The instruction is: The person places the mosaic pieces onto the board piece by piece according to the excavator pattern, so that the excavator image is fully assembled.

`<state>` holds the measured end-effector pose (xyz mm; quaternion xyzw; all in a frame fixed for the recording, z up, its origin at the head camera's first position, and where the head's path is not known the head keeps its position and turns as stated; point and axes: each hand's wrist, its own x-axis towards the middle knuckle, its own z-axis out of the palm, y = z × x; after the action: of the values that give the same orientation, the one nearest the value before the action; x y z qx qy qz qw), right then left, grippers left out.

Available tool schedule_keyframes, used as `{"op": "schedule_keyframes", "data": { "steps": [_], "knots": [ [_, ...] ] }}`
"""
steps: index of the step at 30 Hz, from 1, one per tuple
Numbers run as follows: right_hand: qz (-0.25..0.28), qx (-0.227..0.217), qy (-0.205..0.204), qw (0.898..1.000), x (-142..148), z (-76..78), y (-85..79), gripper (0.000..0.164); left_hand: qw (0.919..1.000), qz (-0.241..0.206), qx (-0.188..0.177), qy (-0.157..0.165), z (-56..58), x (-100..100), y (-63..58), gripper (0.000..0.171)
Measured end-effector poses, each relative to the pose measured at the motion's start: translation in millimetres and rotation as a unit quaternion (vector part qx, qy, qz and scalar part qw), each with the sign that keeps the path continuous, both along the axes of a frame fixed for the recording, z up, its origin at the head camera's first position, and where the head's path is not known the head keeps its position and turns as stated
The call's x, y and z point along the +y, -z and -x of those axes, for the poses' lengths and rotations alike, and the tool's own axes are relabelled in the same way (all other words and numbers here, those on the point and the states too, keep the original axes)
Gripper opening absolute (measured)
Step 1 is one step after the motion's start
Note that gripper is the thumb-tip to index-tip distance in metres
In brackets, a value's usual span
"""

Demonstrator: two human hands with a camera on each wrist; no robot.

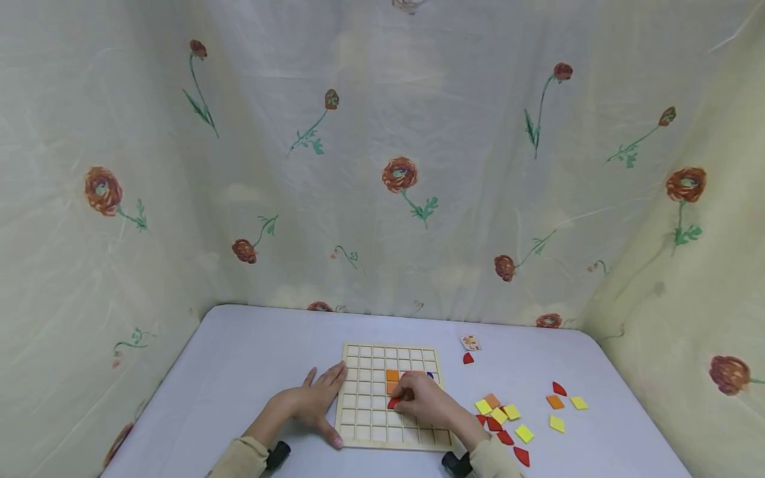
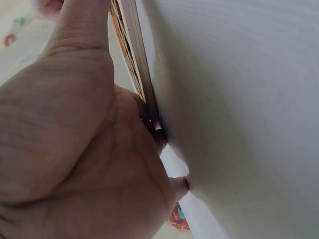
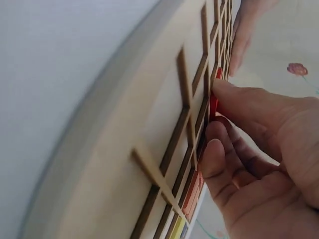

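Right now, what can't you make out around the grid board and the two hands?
- Head view: the right hand covers most of the red tile and the cells beneath.
- Head view: small card, print too small.
- Left wrist view: the left hand blocks nearly all of the grid board.

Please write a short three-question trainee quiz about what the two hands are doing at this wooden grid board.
1. True or false: the left hand rests against the grid board.
2. The right hand pinches a tile of which colour? A red, B yellow, C blue.
3. On which side of the board do the loose tiles lie?

Key: 1 true; 2 A, the red tile; 3 the person's right.
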<state>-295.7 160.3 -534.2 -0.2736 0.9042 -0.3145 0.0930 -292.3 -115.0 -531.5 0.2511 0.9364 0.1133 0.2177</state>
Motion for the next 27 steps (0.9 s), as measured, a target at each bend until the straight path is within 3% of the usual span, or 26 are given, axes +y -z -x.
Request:
{"op": "schedule_keyframes", "data": {
  "steps": [6,16,24,27],
  "knots": [
    [-0.025,0.016,0.009,1.000,-3.0,-3.1,0.0,0.010,1.0000,0.001,0.000,0.000,-0.1,-0.4,0.8,0.137],
    [0.006,-0.018,0.048,0.999,1.0,-4.4,-1.0,0.013,1.0000,0.000,-0.005,0.001,0.6,-1.6,0.4,0.138],
    [0.022,-0.040,0.114,0.992,46.4,-17.4,-15.0,0.023,0.9999,-0.006,-0.009,-0.001,2.3,-2.1,2.6,0.139],
    [0.017,-0.076,0.143,0.987,75.1,-27.0,-19.7,0.031,0.9999,-0.006,-0.016,-0.001,1.8,-1.5,1.7,0.141]
  ]
}}
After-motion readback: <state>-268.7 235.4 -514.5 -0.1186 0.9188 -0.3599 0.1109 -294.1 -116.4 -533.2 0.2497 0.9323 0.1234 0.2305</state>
